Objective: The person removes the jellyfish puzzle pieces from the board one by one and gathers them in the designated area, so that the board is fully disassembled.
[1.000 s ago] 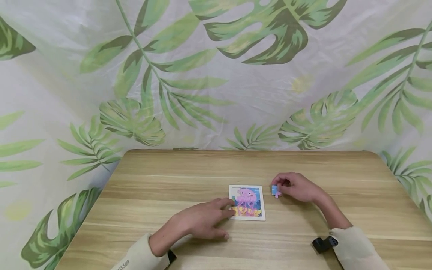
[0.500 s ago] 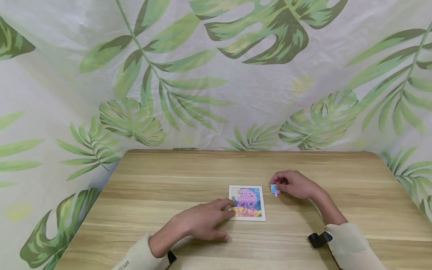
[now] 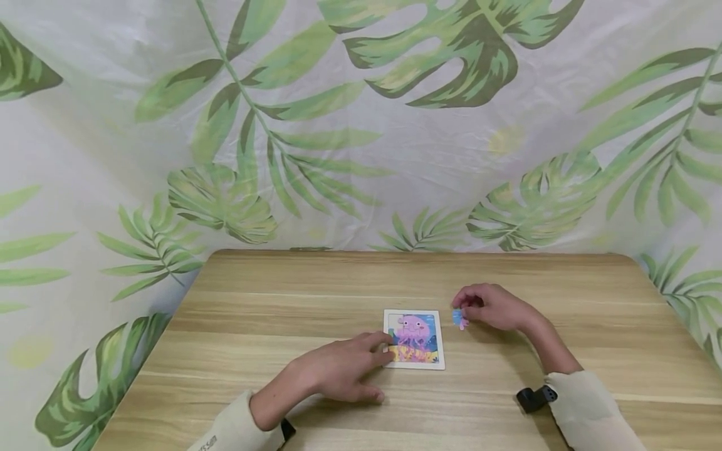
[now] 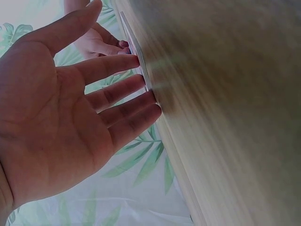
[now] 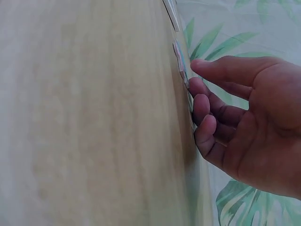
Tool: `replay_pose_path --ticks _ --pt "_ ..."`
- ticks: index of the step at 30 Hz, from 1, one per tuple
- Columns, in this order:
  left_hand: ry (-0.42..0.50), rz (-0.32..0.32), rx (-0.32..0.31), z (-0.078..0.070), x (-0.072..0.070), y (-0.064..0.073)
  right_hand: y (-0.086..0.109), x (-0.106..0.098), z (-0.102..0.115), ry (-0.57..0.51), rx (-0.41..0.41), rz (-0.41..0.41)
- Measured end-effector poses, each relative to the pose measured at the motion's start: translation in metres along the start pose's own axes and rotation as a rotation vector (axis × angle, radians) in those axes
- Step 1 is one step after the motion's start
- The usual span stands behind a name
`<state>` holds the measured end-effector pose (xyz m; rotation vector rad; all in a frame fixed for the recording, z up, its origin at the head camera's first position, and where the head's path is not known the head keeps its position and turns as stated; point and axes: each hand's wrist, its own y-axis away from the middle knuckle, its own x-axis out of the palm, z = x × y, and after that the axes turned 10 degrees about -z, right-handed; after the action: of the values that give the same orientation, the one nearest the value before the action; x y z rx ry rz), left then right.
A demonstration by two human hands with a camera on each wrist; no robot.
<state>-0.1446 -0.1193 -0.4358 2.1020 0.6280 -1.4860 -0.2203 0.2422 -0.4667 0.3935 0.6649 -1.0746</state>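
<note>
A jigsaw puzzle (image 3: 417, 341) in a white square frame lies on the table, its picture a pink jellyfish over a yellow sea floor. The picture's upper left corner shows a bare pale patch. My left hand (image 3: 346, 369) rests at the frame's left edge with fingers extended, fingertips on the rim; the left wrist view shows its palm and the thumb held apart. Right of the frame, my right hand (image 3: 493, 307) has its thumb and curled fingers at a small blue and pink puzzle piece (image 3: 457, 317), low over the wood. Its fingers partly cover the piece.
The wood-grain table (image 3: 282, 282) reaches back to a pale curtain (image 3: 350, 156) printed with green leaves. A black wrist device (image 3: 536, 399) sits at the right sleeve, and part of another (image 3: 287, 430) shows at the left.
My right hand shifted slightly left and away from me with the puzzle piece, then the piece turned a little at the fingertips. The left hand and the framed puzzle stayed in place.
</note>
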Motion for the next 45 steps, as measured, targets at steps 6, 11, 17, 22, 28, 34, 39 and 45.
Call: replay_pose_path --ticks 6,11,17,22,28,34,39,45 --pt "-0.003 0.004 -0.005 0.000 0.000 -0.001 0.001 -0.001 -0.002 0.004 -0.016 0.007" --pt "-0.001 0.012 -0.017 -0.001 0.001 -0.001 0.001 0.000 0.000 0.016 -0.025 0.000" --pt "0.001 0.010 -0.027 -0.002 0.001 -0.001 0.000 0.000 0.002 0.033 -0.041 -0.012" --pt "-0.005 0.009 -0.027 -0.003 0.001 -0.001 -0.001 0.001 0.003 0.042 -0.024 -0.013" --pt "-0.011 0.010 -0.022 -0.002 0.000 -0.001 -0.004 0.005 0.009 0.084 -0.012 -0.035" --pt "-0.009 0.008 -0.025 -0.003 -0.002 -0.001 -0.010 0.012 0.020 0.071 -0.012 -0.027" --pt "-0.001 -0.014 -0.002 -0.004 -0.001 -0.002 -0.015 0.020 0.028 0.049 -0.024 -0.010" --pt "0.002 -0.028 0.033 -0.006 0.000 -0.004 -0.022 0.030 0.033 0.054 -0.049 -0.003"
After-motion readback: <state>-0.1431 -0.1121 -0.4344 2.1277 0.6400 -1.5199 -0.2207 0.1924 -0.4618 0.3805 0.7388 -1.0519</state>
